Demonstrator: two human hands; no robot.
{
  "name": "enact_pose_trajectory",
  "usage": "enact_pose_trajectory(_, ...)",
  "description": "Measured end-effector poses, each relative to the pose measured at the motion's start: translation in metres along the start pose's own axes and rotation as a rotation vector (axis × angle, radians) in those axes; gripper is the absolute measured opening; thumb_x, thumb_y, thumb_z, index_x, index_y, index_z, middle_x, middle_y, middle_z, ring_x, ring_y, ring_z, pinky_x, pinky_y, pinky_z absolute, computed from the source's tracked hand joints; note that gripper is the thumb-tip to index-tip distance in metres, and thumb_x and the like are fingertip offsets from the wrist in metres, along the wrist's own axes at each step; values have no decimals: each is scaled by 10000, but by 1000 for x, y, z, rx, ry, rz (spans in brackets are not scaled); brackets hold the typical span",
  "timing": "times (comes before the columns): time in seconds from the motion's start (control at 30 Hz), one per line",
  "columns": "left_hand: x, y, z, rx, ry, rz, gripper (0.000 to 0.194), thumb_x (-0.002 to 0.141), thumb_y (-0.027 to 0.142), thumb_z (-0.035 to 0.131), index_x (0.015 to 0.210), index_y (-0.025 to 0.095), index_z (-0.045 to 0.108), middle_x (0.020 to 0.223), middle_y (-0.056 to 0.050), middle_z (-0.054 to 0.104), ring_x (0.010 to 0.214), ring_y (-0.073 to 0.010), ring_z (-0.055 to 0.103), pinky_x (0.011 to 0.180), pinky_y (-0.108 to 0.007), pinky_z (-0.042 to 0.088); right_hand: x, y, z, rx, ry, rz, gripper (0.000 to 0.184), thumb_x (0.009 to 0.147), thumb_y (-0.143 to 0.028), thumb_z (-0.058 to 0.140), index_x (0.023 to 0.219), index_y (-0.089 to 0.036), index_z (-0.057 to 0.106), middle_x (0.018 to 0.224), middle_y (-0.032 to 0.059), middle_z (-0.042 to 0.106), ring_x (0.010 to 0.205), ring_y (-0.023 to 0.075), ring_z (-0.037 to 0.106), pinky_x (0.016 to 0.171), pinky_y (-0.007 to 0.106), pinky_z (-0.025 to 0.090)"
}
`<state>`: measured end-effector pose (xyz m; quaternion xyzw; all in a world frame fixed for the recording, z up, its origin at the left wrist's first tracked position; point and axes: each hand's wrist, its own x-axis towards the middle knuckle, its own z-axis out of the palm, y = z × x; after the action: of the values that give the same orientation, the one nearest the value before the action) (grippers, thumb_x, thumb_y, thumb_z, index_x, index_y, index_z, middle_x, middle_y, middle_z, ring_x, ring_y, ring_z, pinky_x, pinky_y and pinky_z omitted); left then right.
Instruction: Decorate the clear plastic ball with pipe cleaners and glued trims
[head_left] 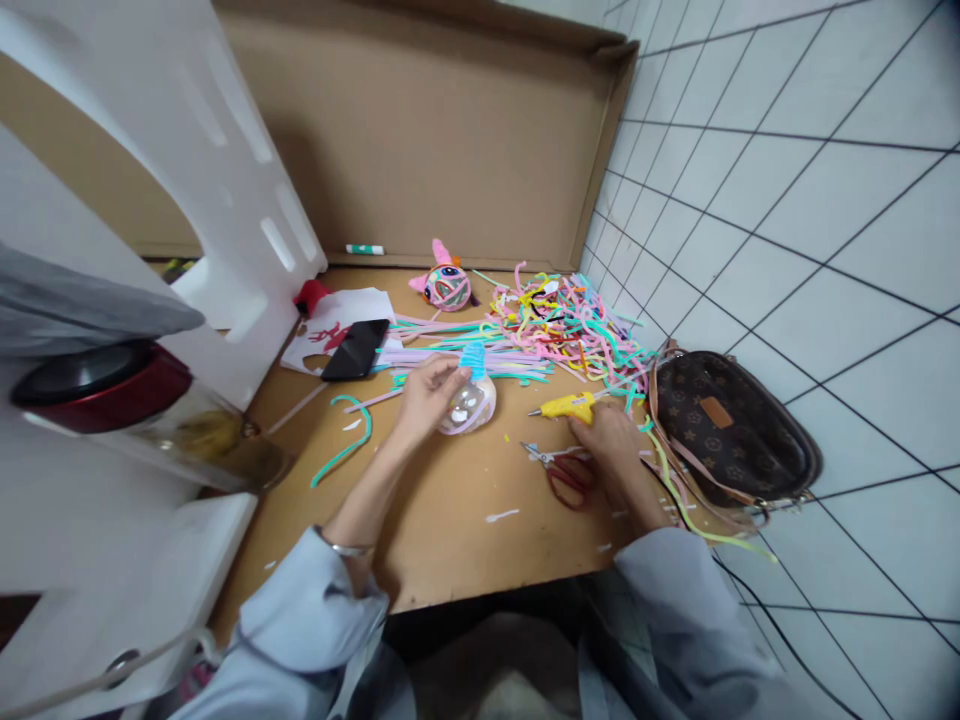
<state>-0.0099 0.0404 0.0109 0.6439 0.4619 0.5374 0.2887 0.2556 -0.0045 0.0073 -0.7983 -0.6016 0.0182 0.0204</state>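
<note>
My left hand point(429, 395) is closed on a clear round ball point(474, 408) with a pale band around it and a bright blue piece point(473, 358) on its top. In my right hand point(609, 436) is a yellow hot glue gun point(568, 406), its nozzle pointing left toward the ball but apart from it. Red-handled scissors point(570, 480) lie on the table just below the glue gun, close to my right hand. Straight pastel pipe cleaners point(517, 366) lie behind the ball. A curved green pipe cleaner point(365, 440) rests left of my left hand.
A tangled heap of colourful pipe cleaners point(577, 325) sits at the back right, by a brown handbag point(739, 425). Behind lies a pink decorated ball point(447, 287). A black phone point(356, 350) rests on paper at the left, near a glass jar point(202, 430). Tiled wall point(787, 220) bounds the right.
</note>
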Motion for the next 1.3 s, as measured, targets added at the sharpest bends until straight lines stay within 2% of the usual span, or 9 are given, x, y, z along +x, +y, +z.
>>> enact_pose_trajectory(0.1, 1, -4, 1, -114, 59, -90, 238, 737, 412, 659, 735, 176, 684, 756, -22, 653, 726, -174, 561, 704, -291, 437, 5, 3, -1, 111, -6, 67, 409, 837, -436, 574, 1075, -125, 692, 1064, 166, 716, 988, 285, 670, 738, 309, 438)
enact_pose_trajectory(0.23, 0, -6, 1, -249, 122, -192, 270, 708, 440, 676, 679, 178, 617, 614, 31, 516, 585, -118, 426, 580, -248, 340, 3, 1, -7, 289, 105, 115, 360, 772, -442, 594, 965, -156, 695, 854, 100, 711, 821, 256, 642, 647, 295, 389)
enact_pose_trajectory(0.37, 0, -4, 1, -325, 142, -224, 304, 686, 468, 688, 667, 180, 592, 597, 41, 480, 557, -104, 375, 547, -242, 305, 4, -10, -19, 669, 204, -5, 390, 692, -561, 612, 740, -174, 624, 612, 3, 563, 604, 167, 495, 556, 269, 317)
enact_pose_trajectory(0.47, 1, -3, 1, -316, 155, -233, 305, 692, 476, 671, 667, 185, 585, 586, 43, 460, 550, -103, 366, 528, -242, 302, 6, -27, -33, 1057, 113, -133, 425, 638, -595, 645, 718, -185, 568, 550, -43, 475, 535, 122, 400, 522, 255, 303)
enact_pose_trajectory(0.57, 0, -3, -1, -308, 158, -240, 301, 705, 480, 654, 665, 193, 572, 566, 47, 439, 541, -105, 371, 515, -242, 310, 6, -50, -44, 1250, 98, -204, 367, 701, -553, 601, 758, -197, 534, 553, -54, 456, 515, 115, 389, 514, 249, 324)
enact_pose_trajectory(0.7, 0, -6, -3, -290, 164, -259, 309, 716, 493, 636, 674, 195, 561, 560, 47, 443, 535, -105, 371, 508, -240, 315, 3, -75, -38, 948, 420, -272, 273, 729, -435, 585, 872, -207, 540, 790, 38, 613, 715, 192, 558, 644, 300, 446)
enact_pose_trajectory(0.8, -2, -10, -2, -265, 187, -255, 310, 749, 491, 614, 693, 191, 560, 580, 42, 473, 543, -105, 389, 523, -238, 337, 3, -78, -22, 642, 593, -329, 215, 760, -373, 566, 888, -207, 522, 885, 100, 634, 867, 251, 601, 739, 343, 473)
enact_pose_trajectory(1.1, -10, -9, 4, 69, 233, -35, 286, 890, 409, 511, 895, 168, 666, 886, -51, 671, 867, -196, 596, 800, -312, 457, 3, -69, -7, 345, 757, -422, 159, 849, -312, 509, 935, -182, 540, 844, 105, 609, 817, 243, 602, 690, 320, 456)
enact_pose_trajectory(1.3, -13, -5, 7, 169, 242, -8, 258, 928, 381, 491, 906, 184, 658, 862, -47, 666, 844, -197, 591, 800, -324, 464, 2, -70, -7, 282, 769, -417, 144, 863, -297, 492, 919, -184, 563, 815, 97, 600, 789, 240, 591, 665, 314, 443)
